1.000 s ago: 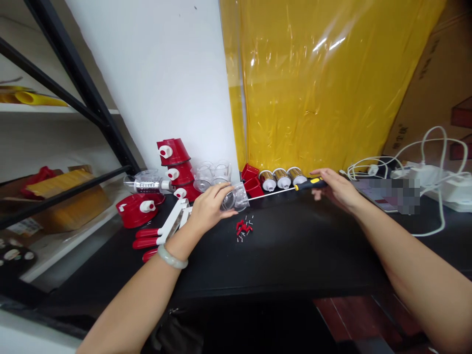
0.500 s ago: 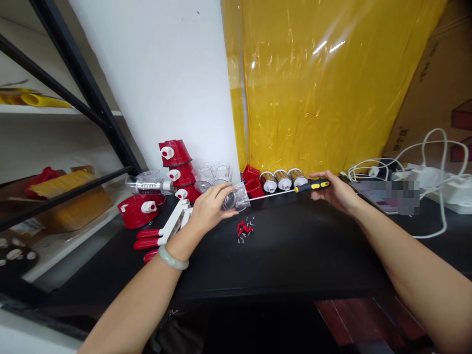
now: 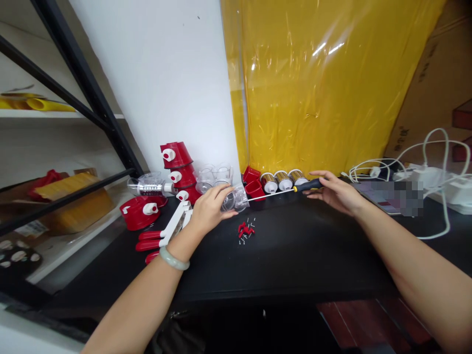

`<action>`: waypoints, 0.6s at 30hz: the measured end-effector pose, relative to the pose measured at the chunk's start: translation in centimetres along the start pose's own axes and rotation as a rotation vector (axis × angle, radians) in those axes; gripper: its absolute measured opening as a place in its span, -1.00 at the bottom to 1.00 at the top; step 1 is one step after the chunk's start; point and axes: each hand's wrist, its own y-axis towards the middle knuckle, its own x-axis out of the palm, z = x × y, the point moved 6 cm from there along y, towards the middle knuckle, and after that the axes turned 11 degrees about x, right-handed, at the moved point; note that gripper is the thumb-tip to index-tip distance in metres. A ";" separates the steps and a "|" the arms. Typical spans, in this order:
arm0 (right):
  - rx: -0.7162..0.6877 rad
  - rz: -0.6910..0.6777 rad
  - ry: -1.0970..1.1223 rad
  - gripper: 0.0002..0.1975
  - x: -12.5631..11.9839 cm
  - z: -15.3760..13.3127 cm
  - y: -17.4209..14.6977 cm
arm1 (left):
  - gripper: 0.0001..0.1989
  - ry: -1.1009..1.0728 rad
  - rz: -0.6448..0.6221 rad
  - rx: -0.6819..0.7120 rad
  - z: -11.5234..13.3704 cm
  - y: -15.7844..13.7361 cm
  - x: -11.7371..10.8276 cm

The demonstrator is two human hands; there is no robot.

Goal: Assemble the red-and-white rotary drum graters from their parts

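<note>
My left hand (image 3: 211, 209) is closed around a clear plastic part (image 3: 241, 195), its fingers over the top and thumb below. My right hand (image 3: 337, 194) holds the end of a screwdriver (image 3: 309, 185) with a black and yellow handle, thumb and fingers fairly straight along it. The long thin shaft runs leftward, and its tip meets the right side of the clear part. Whether a screw sits at the tip is too small to tell. On the black table below lie small red plastic pieces (image 3: 245, 229) among several loose screws (image 3: 242, 241).
Red housings (image 3: 177, 155) with white knobs are stacked at the back left, beside clear cups (image 3: 222, 173). White cranks with red handles (image 3: 150, 244) lie left of my forearm. Grater drums (image 3: 284, 181) and red blocks (image 3: 254, 188) line the back. Right are a tablet (image 3: 383, 196) and white cables (image 3: 444, 196).
The screwdriver handle has turned, its yellow patches now out of sight, and my right fingers have shifted along it. My left hand keeps its hold on the clear part.
</note>
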 end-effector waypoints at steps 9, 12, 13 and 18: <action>0.059 -0.021 0.038 -0.58 0.0 0.3 0.1 | -0.35 0.022 0.001 0.013 0.0 0.1 -0.1; 0.090 0.014 -0.043 -0.64 -0.1 0.8 0.1 | -0.33 0.024 -0.005 0.013 -0.1 0.0 0.0; 0.105 0.049 -0.064 -0.62 -0.2 1.0 0.1 | -0.32 0.026 -0.008 0.016 0.0 0.0 0.1; 0.117 0.214 -0.092 -0.57 -0.9 1.1 0.2 | -0.30 0.049 0.006 0.026 0.4 0.1 0.0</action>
